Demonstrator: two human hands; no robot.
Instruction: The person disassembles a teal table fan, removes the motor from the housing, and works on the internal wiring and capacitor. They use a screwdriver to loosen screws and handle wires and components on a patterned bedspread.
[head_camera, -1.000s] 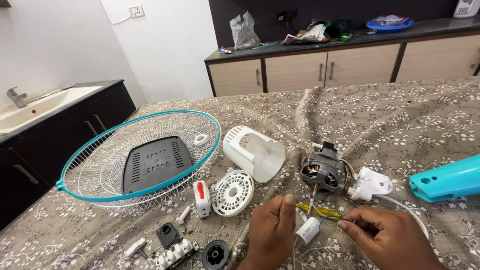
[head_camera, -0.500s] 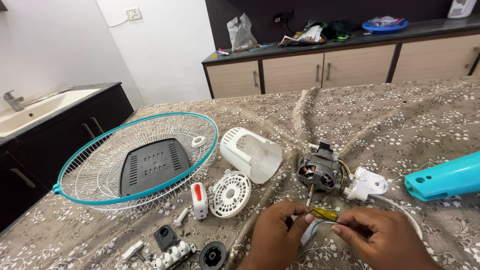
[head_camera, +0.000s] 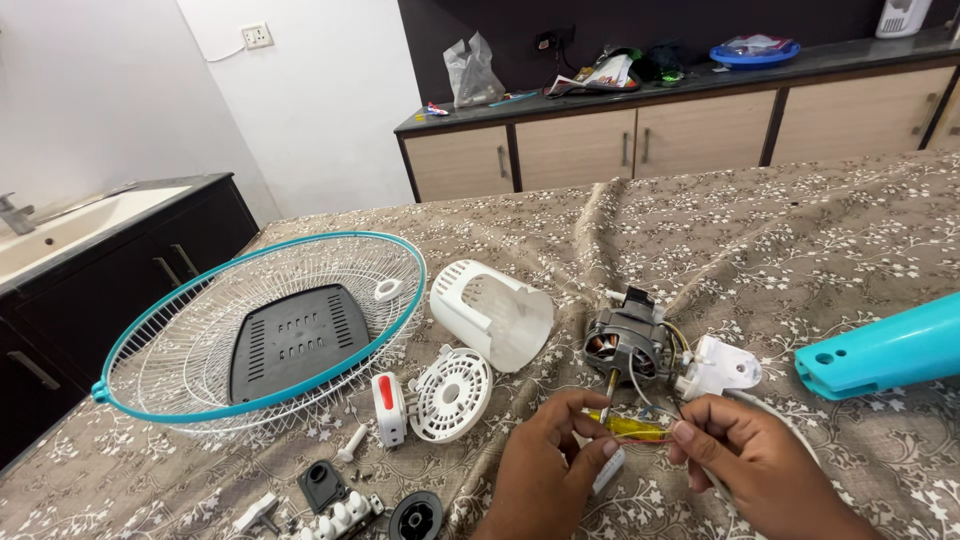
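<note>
- The left hand (head_camera: 545, 470) and the right hand (head_camera: 750, 465) are near the front edge of the tabletop (head_camera: 780, 230), which has a brown flowery cloth on it.
- Both hands pinch a small yellow tube (head_camera: 630, 427) with a red stripe. It lies flat between them, and thin wires run from it.
- The left grip is closed on the left end of the tube. The right grip is closed on the right end.
- Just behind the tube sits the fan motor (head_camera: 625, 340). It is grey metal with copper inside, and a short shaft points toward the hands.
- A white plastic piece (head_camera: 722, 366) lies just to the right of the motor.
- A blue fan part (head_camera: 885, 348) is at the far right.
- A white motor cover (head_camera: 492, 312) lies to the left of the motor.
- A round wire fan guard (head_camera: 265, 330) with a blue rim is at the left.
- Small parts lie near the front left edge.
</note>
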